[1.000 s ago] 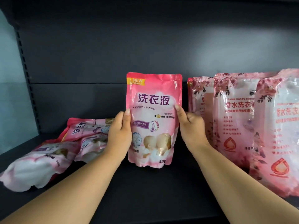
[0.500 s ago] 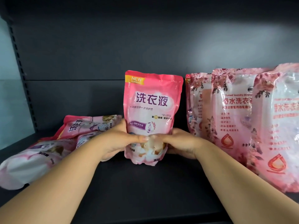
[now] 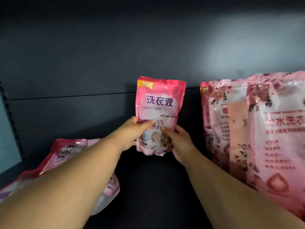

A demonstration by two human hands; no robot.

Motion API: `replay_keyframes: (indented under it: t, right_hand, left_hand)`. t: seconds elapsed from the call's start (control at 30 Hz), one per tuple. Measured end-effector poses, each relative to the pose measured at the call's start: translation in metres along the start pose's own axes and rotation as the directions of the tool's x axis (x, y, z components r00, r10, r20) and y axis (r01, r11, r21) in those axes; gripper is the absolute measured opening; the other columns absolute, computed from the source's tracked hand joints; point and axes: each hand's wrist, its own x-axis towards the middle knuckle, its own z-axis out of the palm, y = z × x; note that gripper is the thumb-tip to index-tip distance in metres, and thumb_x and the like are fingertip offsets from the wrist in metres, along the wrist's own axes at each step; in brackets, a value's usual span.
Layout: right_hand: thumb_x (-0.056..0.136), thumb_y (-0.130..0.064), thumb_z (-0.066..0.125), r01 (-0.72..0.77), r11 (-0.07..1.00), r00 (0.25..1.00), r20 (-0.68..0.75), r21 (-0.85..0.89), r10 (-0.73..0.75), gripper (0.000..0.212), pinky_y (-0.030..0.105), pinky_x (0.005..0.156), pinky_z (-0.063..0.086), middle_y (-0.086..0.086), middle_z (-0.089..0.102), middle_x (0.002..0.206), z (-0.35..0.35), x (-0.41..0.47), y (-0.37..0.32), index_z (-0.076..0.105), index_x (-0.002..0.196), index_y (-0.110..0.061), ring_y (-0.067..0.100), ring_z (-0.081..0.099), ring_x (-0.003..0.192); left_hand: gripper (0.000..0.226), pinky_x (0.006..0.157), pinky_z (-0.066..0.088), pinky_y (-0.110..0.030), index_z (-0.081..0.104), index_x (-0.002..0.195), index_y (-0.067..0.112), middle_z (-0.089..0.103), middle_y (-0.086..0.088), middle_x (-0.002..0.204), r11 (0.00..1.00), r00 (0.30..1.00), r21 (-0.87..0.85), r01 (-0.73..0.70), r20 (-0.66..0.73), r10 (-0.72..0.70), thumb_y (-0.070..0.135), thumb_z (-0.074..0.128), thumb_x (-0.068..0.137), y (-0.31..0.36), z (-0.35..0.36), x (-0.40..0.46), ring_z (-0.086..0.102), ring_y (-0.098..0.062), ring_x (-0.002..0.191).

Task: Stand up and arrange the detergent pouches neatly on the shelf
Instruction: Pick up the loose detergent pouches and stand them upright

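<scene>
A pink detergent pouch with purple Chinese lettering stands upright in the middle of the dark shelf. My left hand grips its lower left side, thumb across the front. My right hand grips its lower right corner. Both hands hold the pouch near its base, close to the shelf's back wall. Pink pouches lie flat at the left, partly hidden under my left forearm. Three larger floral pouches stand in a row at the right.
The dark back panel rises behind the pouches. A slotted upright runs down the left edge. Bare shelf surface lies between the held pouch and the standing row at the right.
My hands slid from the pouch's sides down to its lower part and now hold it there. The pouch moved back toward the wall. The camera has come closer and shifted left.
</scene>
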Motion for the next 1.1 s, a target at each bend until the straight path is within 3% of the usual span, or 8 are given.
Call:
replay_keyframes:
  t: [0.17, 0.43, 0.57, 0.73, 0.83, 0.9, 1.0, 1.1]
  right_hand:
    - [0.083, -0.007, 0.065, 0.029, 1.000, 0.999, -0.024, 0.003, -0.029, 0.017, 0.038, 0.083, 0.055, 0.006, 0.070, 0.095, -0.011, 0.009, 0.013, 0.064, 0.097, -0.018, 0.020, 0.068, 0.086]
    - [0.082, -0.008, 0.067, 0.068, 0.998, 0.996, -0.060, -0.017, -0.069, 0.025, 0.030, 0.076, 0.057, 0.004, 0.071, 0.096, -0.016, 0.009, 0.014, 0.064, 0.106, -0.016, 0.017, 0.069, 0.087]
    - [0.081, -0.007, 0.067, 0.040, 0.998, 0.999, -0.008, 0.040, -0.040, 0.027, 0.036, 0.082, 0.055, 0.007, 0.071, 0.101, -0.018, 0.012, 0.017, 0.064, 0.107, -0.017, 0.021, 0.069, 0.093]
    - [0.080, -0.009, 0.069, 0.014, 1.000, 0.999, -0.030, 0.023, -0.013, 0.035, 0.029, 0.071, 0.056, 0.007, 0.070, 0.101, -0.015, 0.013, 0.022, 0.060, 0.114, -0.012, 0.019, 0.069, 0.087]
    - [0.081, -0.010, 0.069, 0.045, 0.998, 0.992, -0.117, -0.035, -0.049, 0.038, 0.017, 0.061, 0.051, 0.004, 0.065, 0.104, -0.013, 0.003, 0.014, 0.053, 0.115, -0.014, 0.009, 0.064, 0.080]
    - [0.082, -0.010, 0.068, 0.084, 0.990, 0.980, -0.171, -0.111, -0.102, 0.044, 0.017, 0.066, 0.048, 0.009, 0.061, 0.112, -0.013, -0.006, 0.011, 0.049, 0.122, -0.010, 0.011, 0.059, 0.085]
    - [0.083, -0.016, 0.067, 0.109, 0.894, 0.954, -0.206, -0.435, -0.216, 0.047, 0.024, 0.084, 0.045, 0.005, 0.054, 0.115, -0.013, -0.021, 0.009, 0.049, 0.126, -0.008, 0.016, 0.054, 0.101]
    - [0.079, -0.022, 0.070, 0.188, 0.719, 0.936, -0.100, -0.669, -0.338, 0.038, 0.033, 0.085, 0.048, 0.006, 0.057, 0.101, -0.002, -0.034, 0.006, 0.059, 0.111, -0.006, 0.019, 0.056, 0.094]
  left_hand:
    - [0.031, 0.098, 0.043, -0.047, 0.050, 0.113, 0.021, 0.061, -0.005, 0.118, 0.982, 0.991, -0.176, 0.069, -0.104, -0.088, 0.032, 0.061, 0.086, -0.014, 0.014, 0.017, 0.058, -0.025, 0.109]
    - [0.051, 0.097, 0.044, -0.047, 0.045, 0.122, 0.020, 0.059, -0.002, 0.117, 0.967, 0.983, -0.255, 0.017, -0.172, -0.063, 0.038, 0.066, 0.080, -0.018, 0.029, 0.025, 0.057, -0.024, 0.107]
    - [0.038, 0.089, 0.046, -0.039, 0.047, 0.114, 0.021, 0.060, 0.001, 0.108, 0.972, 0.979, -0.232, -0.032, -0.205, -0.017, 0.035, 0.064, 0.083, -0.021, 0.027, 0.026, 0.058, -0.019, 0.098]
    - [0.039, 0.086, 0.049, -0.040, 0.047, 0.110, 0.020, 0.062, -0.001, 0.105, 0.978, 0.972, -0.210, -0.011, -0.230, -0.039, 0.038, 0.065, 0.081, -0.026, 0.024, 0.024, 0.060, -0.019, 0.095]
    - [0.044, 0.085, 0.045, -0.032, 0.046, 0.117, 0.012, 0.059, -0.007, 0.115, 1.000, 0.934, -0.023, 0.019, -0.356, -0.026, 0.039, 0.061, 0.085, -0.017, 0.021, 0.010, 0.057, -0.021, 0.098]
    - [0.048, 0.081, 0.037, -0.025, 0.045, 0.125, 0.011, 0.055, -0.005, 0.119, 0.980, 0.908, 0.198, 0.011, -0.412, 0.073, 0.039, 0.056, 0.088, -0.008, 0.011, -0.010, 0.053, -0.020, 0.103]
    - [0.041, 0.086, 0.038, -0.026, 0.052, 0.120, 0.014, 0.058, -0.002, 0.116, 0.866, 0.930, 0.500, -0.022, -0.308, 0.202, 0.039, 0.055, 0.088, 0.004, -0.018, -0.056, 0.054, -0.019, 0.109]
    - [0.028, 0.085, 0.038, -0.024, 0.060, 0.107, 0.020, 0.063, 0.004, 0.106, 0.732, 0.937, 0.681, -0.030, -0.236, 0.258, 0.040, 0.055, 0.087, 0.007, -0.061, -0.113, 0.056, -0.014, 0.103]
